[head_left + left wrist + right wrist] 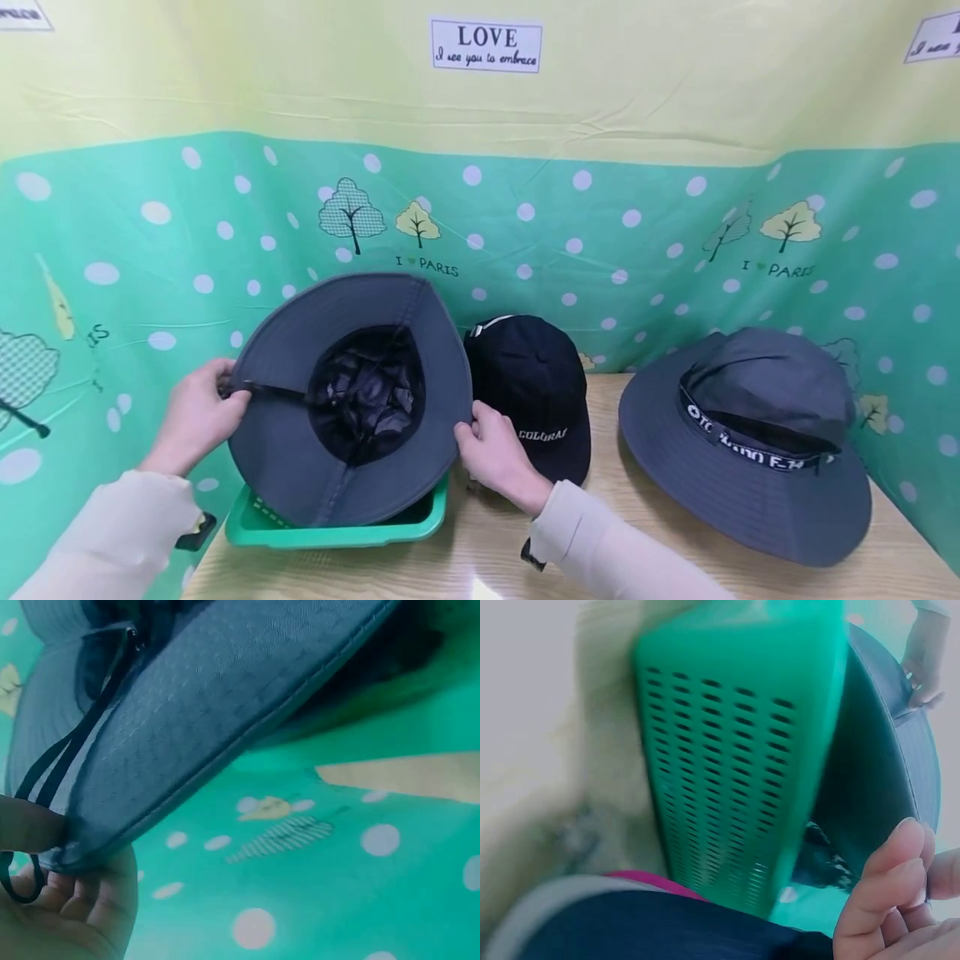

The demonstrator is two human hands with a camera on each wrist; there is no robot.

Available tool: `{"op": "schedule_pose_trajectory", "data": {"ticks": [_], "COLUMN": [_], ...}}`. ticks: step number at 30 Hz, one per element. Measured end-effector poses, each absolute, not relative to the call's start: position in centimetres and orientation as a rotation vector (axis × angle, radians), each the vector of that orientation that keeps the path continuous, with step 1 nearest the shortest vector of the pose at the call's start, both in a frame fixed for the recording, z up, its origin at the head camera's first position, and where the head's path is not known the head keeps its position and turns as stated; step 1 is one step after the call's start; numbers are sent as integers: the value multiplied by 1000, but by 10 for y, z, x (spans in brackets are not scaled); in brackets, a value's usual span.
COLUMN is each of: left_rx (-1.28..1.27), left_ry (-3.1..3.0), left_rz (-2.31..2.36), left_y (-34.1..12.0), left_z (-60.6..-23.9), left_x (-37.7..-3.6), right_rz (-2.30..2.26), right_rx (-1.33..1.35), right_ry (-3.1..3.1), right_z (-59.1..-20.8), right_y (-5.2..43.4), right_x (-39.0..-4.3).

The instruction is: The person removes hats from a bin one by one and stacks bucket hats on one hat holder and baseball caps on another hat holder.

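Observation:
I hold a grey wide-brimmed hat [300,467] upturned and tilted toward me above a green perforated basket [420,521], its dark mesh lining showing. My left hand [197,414] pinches the brim's left edge beside the black chin strap [270,390]; the left wrist view shows the thumb on the brim [187,727] and fingers under it. My right hand [491,454] pinches the brim's right edge. The right wrist view is filled by the basket [735,772], with the grey hat [881,795] behind it.
A black cap [536,392] with white lettering lies right of the basket. A second grey wide-brimmed hat [750,450] with a lettered band sits at the right on the wooden table [615,517]. A green dotted backdrop closes off the back and sides.

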State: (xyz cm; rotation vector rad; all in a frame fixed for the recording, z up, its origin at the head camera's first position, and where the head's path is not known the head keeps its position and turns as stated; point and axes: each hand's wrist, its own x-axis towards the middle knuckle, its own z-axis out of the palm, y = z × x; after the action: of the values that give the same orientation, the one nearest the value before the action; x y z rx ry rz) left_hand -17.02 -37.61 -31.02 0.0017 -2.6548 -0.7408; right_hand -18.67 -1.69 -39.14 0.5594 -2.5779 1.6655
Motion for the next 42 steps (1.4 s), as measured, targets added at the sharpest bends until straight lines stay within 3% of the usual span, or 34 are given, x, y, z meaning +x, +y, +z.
{"op": "schedule_pose_trajectory", "data": {"ticks": [17,29,42], "left_rx": [43,-116,-62], "left_ry": [-2770,-2744,-2524], "left_rz": [-662,-505,-668], "left_y": [-396,-361,-333], "left_z": [-318,-287,-266], "left_x": [-186,-197,-172], "right_rz": [1778,1900,2099], "right_rx": [532,574,506], "right_ry": [-2527,-2494,-2341], "right_z": [-425,-417,-409], "right_y": [-13,-13,-14], "right_x": [-182,-181,-176]}}
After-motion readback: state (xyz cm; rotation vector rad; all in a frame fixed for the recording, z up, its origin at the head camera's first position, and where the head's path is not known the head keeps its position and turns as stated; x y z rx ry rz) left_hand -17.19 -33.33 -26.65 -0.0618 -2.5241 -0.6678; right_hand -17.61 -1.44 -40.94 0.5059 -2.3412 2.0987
